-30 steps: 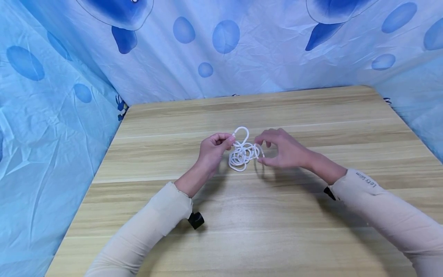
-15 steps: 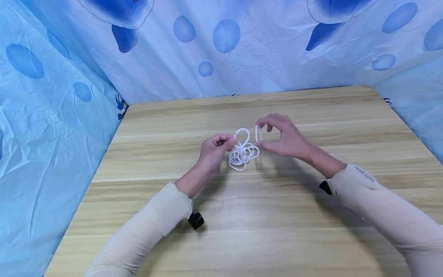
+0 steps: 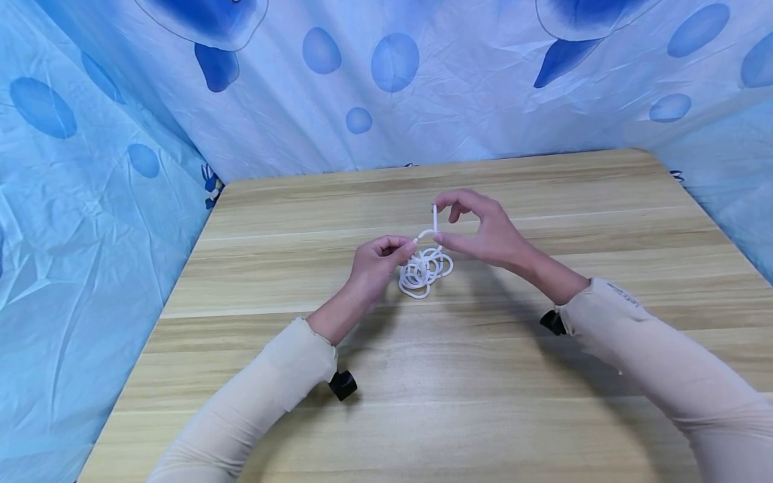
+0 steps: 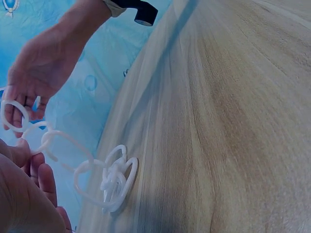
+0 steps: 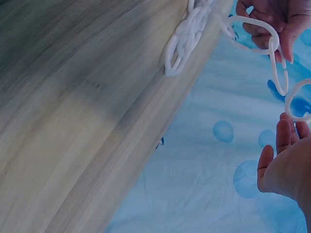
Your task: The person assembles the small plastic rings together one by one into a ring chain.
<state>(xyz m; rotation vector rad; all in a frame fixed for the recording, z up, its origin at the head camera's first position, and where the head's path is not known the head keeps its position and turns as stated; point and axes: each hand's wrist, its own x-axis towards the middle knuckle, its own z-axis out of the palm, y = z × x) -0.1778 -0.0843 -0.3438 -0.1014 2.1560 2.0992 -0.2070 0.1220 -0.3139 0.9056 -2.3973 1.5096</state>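
Note:
My left hand (image 3: 376,263) pinches a white plastic ring link (image 5: 276,68) that has a small gap in its loop. From it, more linked rings hang down to a tangled heap of white chain links (image 3: 418,274) on the table. My right hand (image 3: 486,228) holds another white ring (image 3: 435,218) upright between thumb and fingertips, above and right of the left hand. In the left wrist view, this right-hand ring (image 4: 13,116) is right at the link in my left fingers. The left fingertips partly hide the pinched link.
The wood-grain table (image 3: 386,416) extends all around the heap. A blue patterned curtain (image 3: 272,121) hangs behind the far edge and along the left side. Black devices sit under both cuffs, one at the left wrist (image 3: 343,385) and one at the right (image 3: 552,323).
My right hand has risen from beside the heap with a ring and moved left, up to the link in my left hand. The left hand has barely shifted.

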